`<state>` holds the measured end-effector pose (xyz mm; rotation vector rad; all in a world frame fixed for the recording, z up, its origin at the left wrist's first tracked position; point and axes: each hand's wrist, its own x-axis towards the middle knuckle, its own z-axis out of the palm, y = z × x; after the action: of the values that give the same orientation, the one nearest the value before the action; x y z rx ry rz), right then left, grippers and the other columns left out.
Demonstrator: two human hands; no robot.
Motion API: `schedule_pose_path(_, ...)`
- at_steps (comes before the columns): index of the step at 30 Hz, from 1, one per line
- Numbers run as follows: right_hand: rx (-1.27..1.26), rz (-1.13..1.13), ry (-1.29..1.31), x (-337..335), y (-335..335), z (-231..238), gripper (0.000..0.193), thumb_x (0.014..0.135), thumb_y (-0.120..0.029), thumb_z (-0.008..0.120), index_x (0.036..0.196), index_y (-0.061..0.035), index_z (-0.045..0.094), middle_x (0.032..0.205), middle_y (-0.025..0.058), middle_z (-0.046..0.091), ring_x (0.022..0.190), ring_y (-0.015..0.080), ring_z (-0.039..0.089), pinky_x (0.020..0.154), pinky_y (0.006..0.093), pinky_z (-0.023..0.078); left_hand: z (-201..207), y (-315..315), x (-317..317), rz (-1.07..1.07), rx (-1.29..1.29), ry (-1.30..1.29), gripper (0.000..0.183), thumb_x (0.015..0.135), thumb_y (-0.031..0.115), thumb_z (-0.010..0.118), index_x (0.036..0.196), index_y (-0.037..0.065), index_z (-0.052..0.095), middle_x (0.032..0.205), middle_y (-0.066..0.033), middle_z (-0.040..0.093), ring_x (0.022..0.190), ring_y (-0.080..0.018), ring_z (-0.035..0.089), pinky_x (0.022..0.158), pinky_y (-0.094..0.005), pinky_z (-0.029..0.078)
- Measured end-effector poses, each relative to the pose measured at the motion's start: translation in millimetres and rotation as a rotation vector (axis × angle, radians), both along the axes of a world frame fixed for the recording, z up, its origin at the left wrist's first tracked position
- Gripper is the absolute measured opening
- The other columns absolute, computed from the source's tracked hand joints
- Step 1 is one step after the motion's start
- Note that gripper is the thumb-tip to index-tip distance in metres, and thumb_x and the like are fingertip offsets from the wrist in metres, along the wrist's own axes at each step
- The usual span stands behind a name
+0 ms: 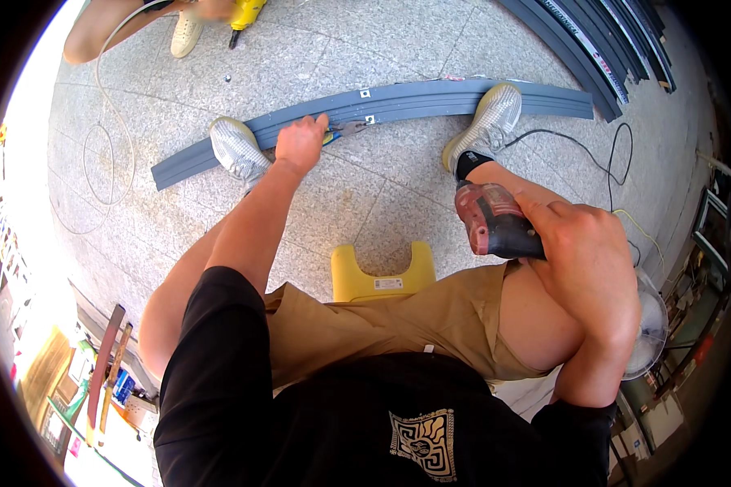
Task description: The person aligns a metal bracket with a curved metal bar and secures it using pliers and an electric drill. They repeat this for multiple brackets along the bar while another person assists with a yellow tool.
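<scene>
Pale, speckled stone tiles (398,195) cover the floor, bright with daylight toward the left rim of the frame and dimmer along the cluttered right edge. Across the upper middle I see a long dark grey profile (430,105) lying on the tiles, with grooves along its length and two small white-edged squares near its centre. Both of the person's shoes hold it at the ground, the left shoe (240,150) near its left end and the right shoe (495,114) farther along toward the other. Between them, the left hand (300,144) is down at the near edge of the profile, its grip closed around a plier-like tool (351,127) whose metal end points right, toward the squares; the fist hides most of the handle. At the right of the frame, the right hand (578,243) is raised by the thigh, its grip wrapped around a red and black power tool (495,219), well apart from the profile. Between the knees stands a yellow stool (382,280). More dark profiles (597,57) lie stacked in the upper right, a black cable (581,142) curling below them. Upper left, another person's light shoe (185,34) shows beside a yellow power tool (248,12).
</scene>
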<state>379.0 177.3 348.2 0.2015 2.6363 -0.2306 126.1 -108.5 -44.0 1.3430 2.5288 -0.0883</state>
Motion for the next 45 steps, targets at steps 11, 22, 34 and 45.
schedule_pose_path(11, -0.033, -0.081, -0.032, -4, -6, 3, 0.05, 0.077, -0.012, 0.09, 0.123, -0.0107, 0.072, 0.091, 0.0158, 0.077, 0.085, 0.0399, 0.075, 0.076, 0.0517, 0.058, 8, -24, 53, 0.238, -0.05, 0.064, 0.068, 0.096, 0.015, 0.067, 0.162, 0.018, 0.05, 0.122, -0.015, 0.062, 0.116, -0.0335, 0.065, 0.094, -0.0486, 0.055)
schedule_pose_path(22, -0.058, -0.029, -0.027, -10, -12, 3, 0.045, 0.079, -0.025, 0.089, 0.12, -0.0127, 0.076, 0.089, 0.0157, 0.077, 0.084, 0.0407, 0.074, 0.075, 0.0511, 0.057, 20, -25, 95, 0.251, -0.107, -0.231, 0.058, 0.099, 0.012, 0.064, 0.156, 0.016, 0.054, 0.133, -0.017, 0.06, 0.128, -0.0367, 0.063, 0.103, -0.0523, 0.057)
schedule_pose_path(34, -0.002, 0.029, -0.066, -10, -7, 5, 0.061, 0.081, -0.019, 0.088, 0.138, -0.0196, 0.069, 0.088, 0.013, 0.077, 0.084, 0.0376, 0.076, 0.075, 0.0504, 0.058, 31, 7, 100, 0.304, -0.071, -0.338, 0.047, 0.097, 0.012, 0.067, 0.144, 0.011, 0.06, 0.134, -0.0194, 0.059, 0.124, -0.0389, 0.067, 0.1, -0.0522, 0.06)
schedule_pose_path(45, -0.023, 0.01, 0.006, 0, -4, 12, 0.055, 0.079, -0.019, 0.088, 0.132, -0.0179, 0.072, 0.089, 0.0147, 0.078, 0.086, 0.0396, 0.075, 0.076, 0.0506, 0.058, 11, -15, 110, 0.332, -0.408, -0.664, 0.047, 0.103, 0.022, 0.061, 0.145, 0.002, 0.058, 0.145, -0.0255, 0.065, 0.132, -0.0443, 0.068, 0.109, -0.0526, 0.056)
